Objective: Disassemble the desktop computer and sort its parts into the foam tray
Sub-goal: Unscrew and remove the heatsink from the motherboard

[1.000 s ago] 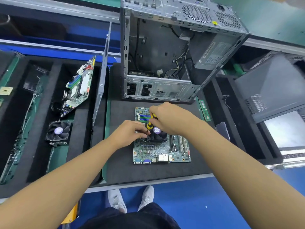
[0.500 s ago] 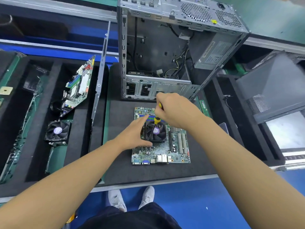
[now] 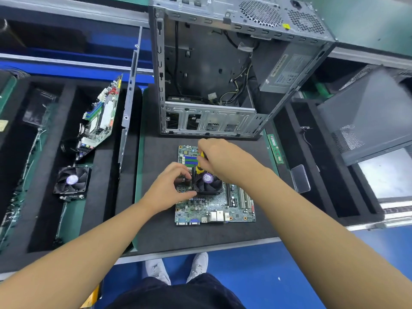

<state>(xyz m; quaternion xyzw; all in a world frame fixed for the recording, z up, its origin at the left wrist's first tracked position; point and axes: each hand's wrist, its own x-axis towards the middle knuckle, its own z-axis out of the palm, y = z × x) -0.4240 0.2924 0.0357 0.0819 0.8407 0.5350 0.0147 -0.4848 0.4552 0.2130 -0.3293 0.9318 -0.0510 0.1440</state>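
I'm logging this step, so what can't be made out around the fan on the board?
Head view:
- Tip of the screwdriver and its screw: too small, shadowed by the left hand.
- Top of the screwdriver handle: covered by the right hand.
- Whether the left hand grips the fan or only touches it: unclear.

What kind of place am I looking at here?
Probably a computer teardown or recycling bench: an opened desktop case, a screwdriver at a motherboard's cooler fan on the black mat, and a foam tray holding another board and spare fan.
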